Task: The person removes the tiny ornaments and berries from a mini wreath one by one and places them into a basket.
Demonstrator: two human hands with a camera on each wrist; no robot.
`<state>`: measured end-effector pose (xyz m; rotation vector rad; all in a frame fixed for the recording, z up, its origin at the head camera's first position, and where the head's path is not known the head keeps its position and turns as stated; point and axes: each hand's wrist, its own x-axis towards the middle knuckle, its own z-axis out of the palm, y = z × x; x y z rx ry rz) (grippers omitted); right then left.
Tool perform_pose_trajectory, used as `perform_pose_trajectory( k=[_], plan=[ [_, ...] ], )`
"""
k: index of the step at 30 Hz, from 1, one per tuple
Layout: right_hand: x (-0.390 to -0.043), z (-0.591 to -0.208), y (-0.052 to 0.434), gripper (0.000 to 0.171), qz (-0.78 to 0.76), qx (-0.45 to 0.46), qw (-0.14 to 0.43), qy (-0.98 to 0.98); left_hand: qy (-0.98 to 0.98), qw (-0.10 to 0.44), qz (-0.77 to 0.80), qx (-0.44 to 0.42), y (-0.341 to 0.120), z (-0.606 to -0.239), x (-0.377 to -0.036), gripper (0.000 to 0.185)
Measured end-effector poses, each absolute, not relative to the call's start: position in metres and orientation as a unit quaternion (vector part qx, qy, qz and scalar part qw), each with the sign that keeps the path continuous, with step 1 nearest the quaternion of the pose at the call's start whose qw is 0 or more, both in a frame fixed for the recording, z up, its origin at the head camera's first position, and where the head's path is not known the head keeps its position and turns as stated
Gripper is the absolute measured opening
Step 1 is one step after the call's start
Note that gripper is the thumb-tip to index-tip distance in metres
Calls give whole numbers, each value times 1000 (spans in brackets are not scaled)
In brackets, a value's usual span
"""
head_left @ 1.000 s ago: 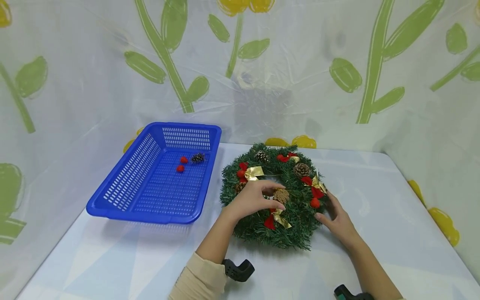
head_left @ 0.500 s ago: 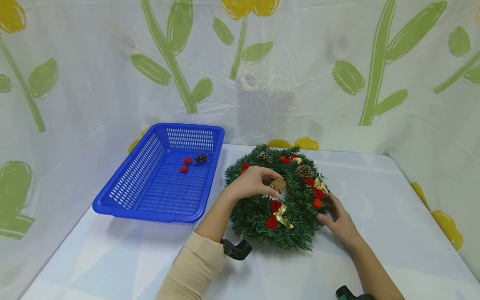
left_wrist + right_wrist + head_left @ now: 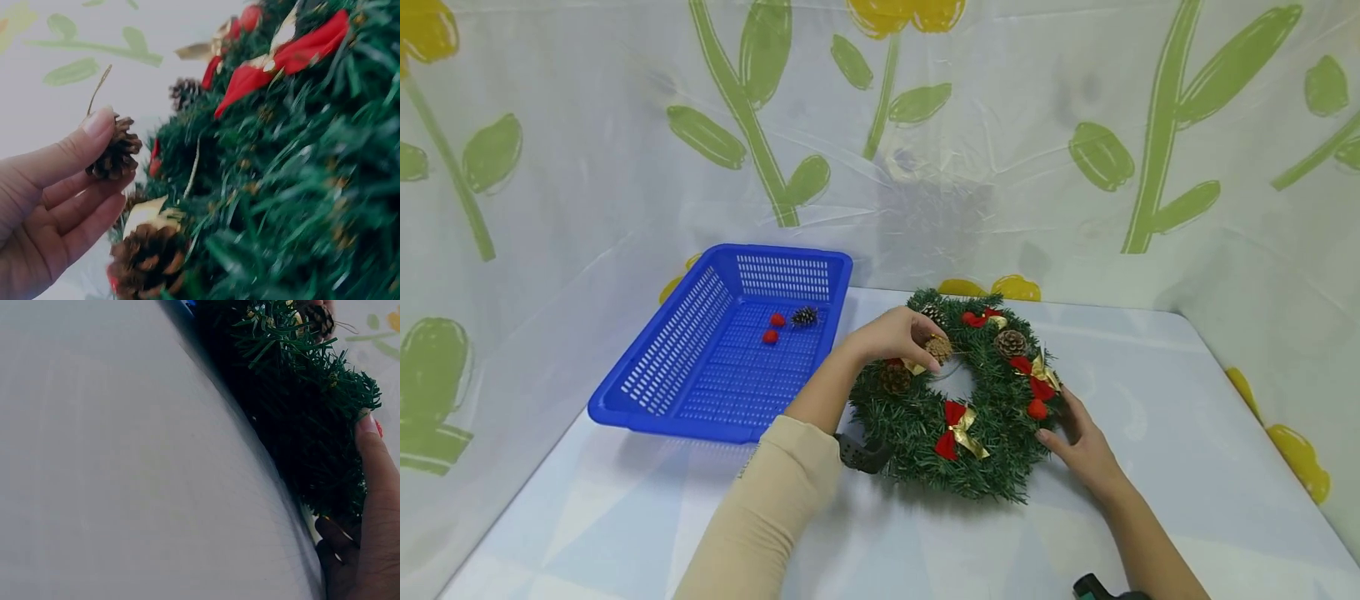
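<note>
A green wreath (image 3: 917,425) with red and gold bows and pine cones lies on the white table (image 3: 1150,392). My left hand (image 3: 925,346) hovers over the wreath's far left part. It pinches a small loose pine cone (image 3: 937,348) between thumb and fingers. In the left wrist view that pine cone (image 3: 114,156) shows a thin wire stem and hangs clear of the wreath (image 3: 300,187). My right hand (image 3: 1078,446) rests on the table with thumb and fingers straight against the wreath's right edge. The right wrist view shows the thumb (image 3: 369,462) lying on the needles.
A blue slotted basket (image 3: 677,342) stands at the left, beside the wreath. It holds two red berries (image 3: 777,320) and a dark pine cone (image 3: 805,316). A flower-printed plastic sheet walls the table at the back and sides.
My left hand has pulled the pine cone off the wreath's inner near side and carried it up and away, toward the far left. The right hand has stayed put.
</note>
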<state>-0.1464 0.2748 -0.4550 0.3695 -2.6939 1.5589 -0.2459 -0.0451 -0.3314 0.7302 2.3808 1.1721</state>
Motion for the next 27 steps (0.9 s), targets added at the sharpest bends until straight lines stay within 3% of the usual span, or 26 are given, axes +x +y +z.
perform_pose_trajectory(
  k=[10,27],
  plan=[
    [-147,-456,275,79,508,128,10,-852,840,223,429,247,-55,-335,-258,45],
    [-146,-452,274,80,504,114,-3,-856,858,237,410,198,-86,-301,-274,52]
  ],
)
